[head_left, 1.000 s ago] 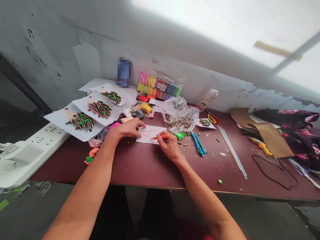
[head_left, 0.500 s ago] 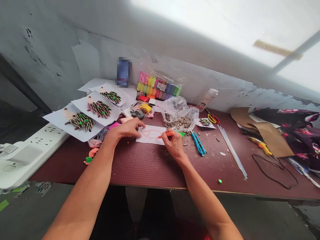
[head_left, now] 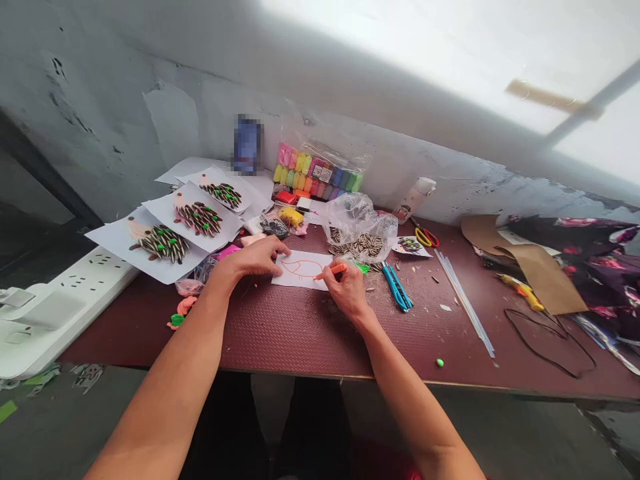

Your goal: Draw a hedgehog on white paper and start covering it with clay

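Note:
A small sheet of white paper lies on the table, bearing an orange line drawing of a rounded animal shape with a pointed front. My right hand grips an orange marker, whose tip meets the paper at the lower right of the outline. At the sheet's left edge rests my left hand, thumb and fingers apart, fingertips on the paper. Just beyond the sheet sits a clear plastic bag with striped sunflower seeds. A teal utility knife lies right of my right hand.
Sheets with seed-covered hedgehogs lie at the left, beside a white power strip. Coloured clay packs lean on the wall. Scissors, clear glue sticks, a yellow glue gun and a white bottle are at the right.
The marker tip has shifted slightly left and down along the lower part of the drawing, my right hand moving a little with it. My left hand stays put.

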A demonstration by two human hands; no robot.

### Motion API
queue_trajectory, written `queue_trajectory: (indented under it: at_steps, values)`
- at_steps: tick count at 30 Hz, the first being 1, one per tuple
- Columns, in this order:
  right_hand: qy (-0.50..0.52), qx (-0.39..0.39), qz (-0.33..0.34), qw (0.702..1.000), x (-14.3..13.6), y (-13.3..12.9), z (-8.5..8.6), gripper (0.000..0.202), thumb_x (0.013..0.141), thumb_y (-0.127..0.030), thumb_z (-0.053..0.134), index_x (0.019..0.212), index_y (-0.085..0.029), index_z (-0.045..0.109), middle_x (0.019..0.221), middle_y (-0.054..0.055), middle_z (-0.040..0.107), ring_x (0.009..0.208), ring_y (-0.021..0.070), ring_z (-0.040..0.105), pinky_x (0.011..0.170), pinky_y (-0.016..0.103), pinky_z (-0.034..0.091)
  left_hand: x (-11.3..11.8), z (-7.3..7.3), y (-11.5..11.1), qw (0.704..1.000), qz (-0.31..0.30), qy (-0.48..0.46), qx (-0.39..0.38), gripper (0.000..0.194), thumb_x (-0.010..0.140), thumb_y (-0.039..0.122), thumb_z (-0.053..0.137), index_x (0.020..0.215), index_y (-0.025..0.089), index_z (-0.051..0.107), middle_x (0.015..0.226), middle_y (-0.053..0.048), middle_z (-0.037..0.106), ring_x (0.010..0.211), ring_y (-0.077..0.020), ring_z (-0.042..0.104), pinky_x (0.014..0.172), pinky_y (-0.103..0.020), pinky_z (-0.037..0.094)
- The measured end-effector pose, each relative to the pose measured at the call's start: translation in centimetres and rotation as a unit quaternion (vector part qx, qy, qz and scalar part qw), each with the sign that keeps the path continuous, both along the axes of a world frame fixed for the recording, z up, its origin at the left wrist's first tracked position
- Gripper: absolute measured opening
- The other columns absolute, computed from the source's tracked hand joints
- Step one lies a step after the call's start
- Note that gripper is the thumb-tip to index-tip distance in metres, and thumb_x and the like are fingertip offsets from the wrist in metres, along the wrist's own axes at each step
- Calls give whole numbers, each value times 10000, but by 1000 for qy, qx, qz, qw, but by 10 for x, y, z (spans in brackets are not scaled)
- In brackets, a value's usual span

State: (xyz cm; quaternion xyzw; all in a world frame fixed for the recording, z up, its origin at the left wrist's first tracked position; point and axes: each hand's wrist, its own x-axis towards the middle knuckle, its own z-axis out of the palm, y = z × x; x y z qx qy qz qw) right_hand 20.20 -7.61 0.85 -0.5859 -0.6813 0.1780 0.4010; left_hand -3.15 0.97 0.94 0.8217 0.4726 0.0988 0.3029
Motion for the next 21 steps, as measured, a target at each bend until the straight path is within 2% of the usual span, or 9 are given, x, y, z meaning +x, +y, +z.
queue_trajectory:
  at_steps: [7, 14, 21]
  values:
    - [-2, 12, -20, 1000, 1, 1, 0, 307, 835, -312, 498, 590, -189, 634, 566, -12, 607, 494, 99, 457, 536, 233, 339, 0, -2, 0, 1000, 3, -4, 3, 581, 589, 282, 636, 1159, 189, 696, 1143, -74, 650, 988, -244, 627, 863, -310, 527]
    - [3, 8, -23, 1000, 0, 2, 1, 308, 828, -354, 496, 586, -194, 599, 559, -10, 594, 495, 102, 449, 541, 233, 337, 0, -1, 1, 1000, 4, -8, 1, 590, 580, 272, 639, 1160, 185, 704, 1144, -76, 647, 978, -242, 629, 851, -309, 531]
    - [-10, 5, -39, 999, 1, -1, 3, 294, 802, -310, 454, 546, -205, 551, 510, -25, 547, 474, 99, 418, 545, 231, 331, -1, -4, 3, 1000, 2, -9, 11, 578, 585, 276, 651, 1153, 194, 717, 1135, -69, 670, 972, -240, 642, 834, -299, 531]
